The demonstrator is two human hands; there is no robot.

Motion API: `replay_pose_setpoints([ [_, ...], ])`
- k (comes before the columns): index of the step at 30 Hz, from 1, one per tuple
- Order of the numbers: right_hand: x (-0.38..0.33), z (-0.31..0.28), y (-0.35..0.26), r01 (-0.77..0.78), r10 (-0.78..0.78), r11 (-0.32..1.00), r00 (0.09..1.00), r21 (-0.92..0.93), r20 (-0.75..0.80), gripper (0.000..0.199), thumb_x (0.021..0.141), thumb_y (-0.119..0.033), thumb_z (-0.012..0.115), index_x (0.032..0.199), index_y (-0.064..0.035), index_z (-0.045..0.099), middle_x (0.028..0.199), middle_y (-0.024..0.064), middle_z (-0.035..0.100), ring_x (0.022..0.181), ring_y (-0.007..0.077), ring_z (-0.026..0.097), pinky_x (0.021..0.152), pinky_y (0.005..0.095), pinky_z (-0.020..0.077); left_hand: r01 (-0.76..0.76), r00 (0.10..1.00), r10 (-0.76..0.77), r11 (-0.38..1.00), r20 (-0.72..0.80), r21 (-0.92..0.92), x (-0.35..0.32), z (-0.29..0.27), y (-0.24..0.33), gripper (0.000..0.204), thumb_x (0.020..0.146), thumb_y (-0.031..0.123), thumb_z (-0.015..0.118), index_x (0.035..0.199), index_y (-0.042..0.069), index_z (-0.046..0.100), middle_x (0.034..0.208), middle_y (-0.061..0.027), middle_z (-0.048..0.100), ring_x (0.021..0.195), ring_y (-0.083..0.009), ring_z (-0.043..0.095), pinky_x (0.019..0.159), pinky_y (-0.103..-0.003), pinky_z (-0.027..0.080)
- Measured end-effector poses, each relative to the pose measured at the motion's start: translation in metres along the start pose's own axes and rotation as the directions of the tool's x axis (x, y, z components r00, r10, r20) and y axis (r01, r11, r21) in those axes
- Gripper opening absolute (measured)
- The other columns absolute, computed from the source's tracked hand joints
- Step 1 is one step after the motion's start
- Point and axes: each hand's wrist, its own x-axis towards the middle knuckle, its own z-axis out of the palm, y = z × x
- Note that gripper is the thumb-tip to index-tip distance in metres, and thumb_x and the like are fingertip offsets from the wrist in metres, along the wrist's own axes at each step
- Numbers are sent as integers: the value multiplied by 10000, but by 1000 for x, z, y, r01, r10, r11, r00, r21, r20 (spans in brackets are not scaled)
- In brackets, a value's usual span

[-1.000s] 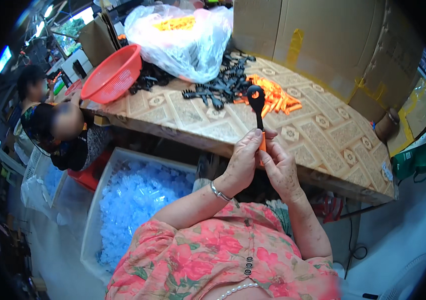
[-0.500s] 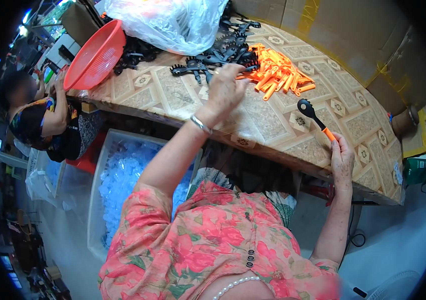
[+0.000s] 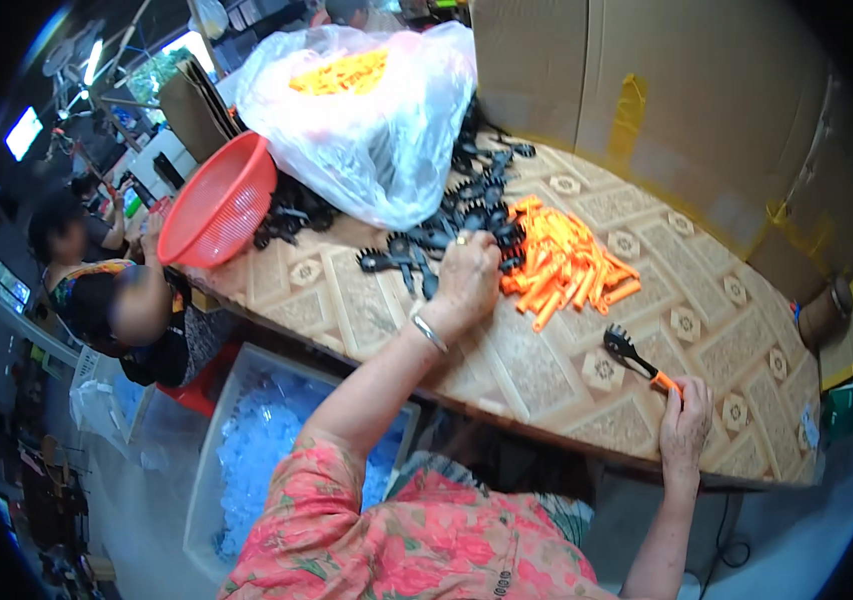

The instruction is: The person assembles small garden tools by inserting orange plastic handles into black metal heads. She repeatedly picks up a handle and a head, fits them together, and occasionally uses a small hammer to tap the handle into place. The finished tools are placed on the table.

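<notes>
My left hand (image 3: 466, 275) reaches over the table onto a heap of black toothed plastic heads (image 3: 466, 215), its fingers curled on one of them. Just right of it lies a pile of orange handles (image 3: 566, 262). My right hand (image 3: 684, 418) rests at the table's near edge and holds an assembled tool (image 3: 636, 360) by its orange handle, the black toothed head pointing up and left over the patterned tabletop (image 3: 546, 370).
A red plastic basket (image 3: 218, 203) leans at the table's left end beside a large clear bag (image 3: 361, 125) with orange parts. Cardboard boxes (image 3: 686, 110) stand at the back. A bin of bluish clear pieces (image 3: 256, 465) sits under the table. Another person (image 3: 111, 295) sits at left.
My hands, together on the tool a second ago, have parted. The right one carried the tool to the table's near right edge; the left reached out to the black heads.
</notes>
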Motion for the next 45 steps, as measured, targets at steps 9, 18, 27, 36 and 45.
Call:
replay_pose_setpoints([
  [9,14,6,4,-8,7,997,1000,-77,-9,197,821,-47,534,1009,6,562,1055,167,531,1037,344,486,904,426,388,-57,992,43,992,-120,-116,-5,-18,-6,125,674,42,672,758,38,579,991,-97,596,991,-287,537,820,-386,439],
  [18,18,17,-25,148,-156,969,987,-199,-28,340,829,-90,575,1161,-22,539,1221,158,508,1146,345,452,973,416,368,280,894,-440,414,78,-866,-10,-55,-13,127,962,77,434,962,-1,534,925,-98,645,716,-124,626,688,-247,512],
  [27,66,9,-77,-144,43,699,986,700,159,194,953,-228,523,906,-41,544,624,-19,452,530,82,434,491,238,370,186,798,-577,-40,174,-982,-26,-86,5,146,977,148,450,1040,29,506,809,-62,622,591,-73,546,548,-203,442],
  [36,119,-70,-312,-40,-551,-61,835,997,0,366,951,-334,542,1101,-3,584,695,-36,473,503,7,347,421,169,337,108,829,-544,-81,134,-991,-42,-140,43,162,973,155,471,1077,34,503,835,-67,620,627,-81,550,581,-210,443],
  [45,102,-77,-314,-49,-524,-24,851,999,29,339,950,-329,546,1084,-22,593,699,-31,478,522,6,376,420,162,333,99,815,-560,-123,151,-987,-54,-157,53,126,967,145,484,1053,53,497,831,-56,635,613,-65,559,552,-190,440],
])
